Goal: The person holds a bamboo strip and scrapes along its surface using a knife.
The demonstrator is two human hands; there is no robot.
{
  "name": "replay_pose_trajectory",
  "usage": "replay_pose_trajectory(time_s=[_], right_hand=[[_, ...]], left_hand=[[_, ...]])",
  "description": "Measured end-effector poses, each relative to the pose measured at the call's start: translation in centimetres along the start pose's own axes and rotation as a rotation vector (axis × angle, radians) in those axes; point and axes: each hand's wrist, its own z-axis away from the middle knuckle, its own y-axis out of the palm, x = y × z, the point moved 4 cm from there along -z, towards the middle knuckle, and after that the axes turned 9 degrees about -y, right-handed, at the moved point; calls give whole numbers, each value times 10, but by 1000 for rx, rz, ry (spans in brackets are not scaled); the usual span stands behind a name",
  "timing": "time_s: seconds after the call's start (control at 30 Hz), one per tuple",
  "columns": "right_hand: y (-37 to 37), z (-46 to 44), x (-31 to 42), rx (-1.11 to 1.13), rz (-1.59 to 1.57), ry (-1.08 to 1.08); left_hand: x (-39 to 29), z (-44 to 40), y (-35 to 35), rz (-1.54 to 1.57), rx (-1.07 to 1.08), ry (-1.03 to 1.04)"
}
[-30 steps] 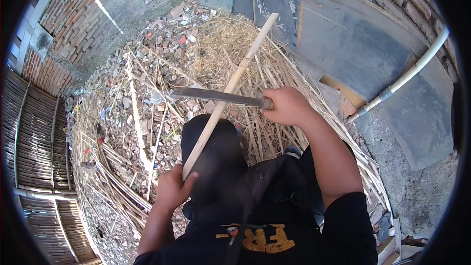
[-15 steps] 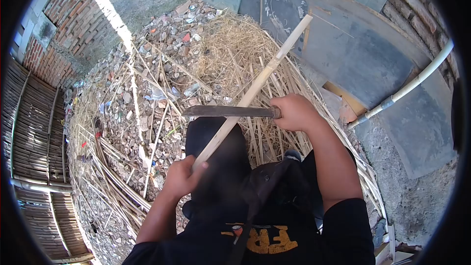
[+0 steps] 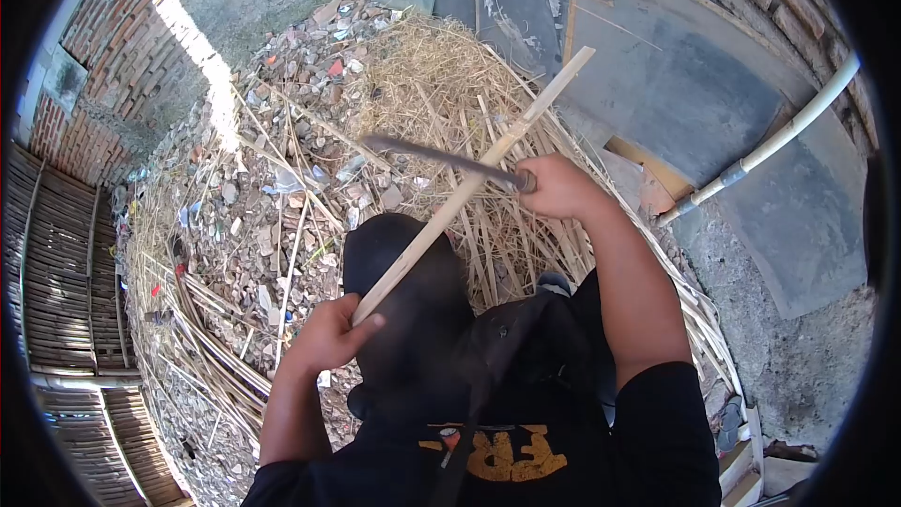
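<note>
Over your bent knee [image 3: 385, 244], the split bamboo strip [image 3: 423, 242] slants away from your left hand [image 3: 327, 333], which grips its near end; your right hand [image 3: 560, 190] clasps the machete [image 3: 413, 149] by its handle, blade across the strip mid-length.

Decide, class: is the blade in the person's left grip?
No, the right grip holds the blade, while the left grip holds the pale strip.

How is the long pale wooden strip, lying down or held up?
The strip is held up: the left grip is closed around its near end.
</note>
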Motion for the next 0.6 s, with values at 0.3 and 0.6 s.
replay_pose_trajectory(time_s=[0.3,0.6], right_hand=[[-16,11,11,-94,33,8],[-8,-9,-31,-155,-45,44]], left_hand=[[17,-3,4,298,183,-23],[6,-4,-1,102,117,-15]])
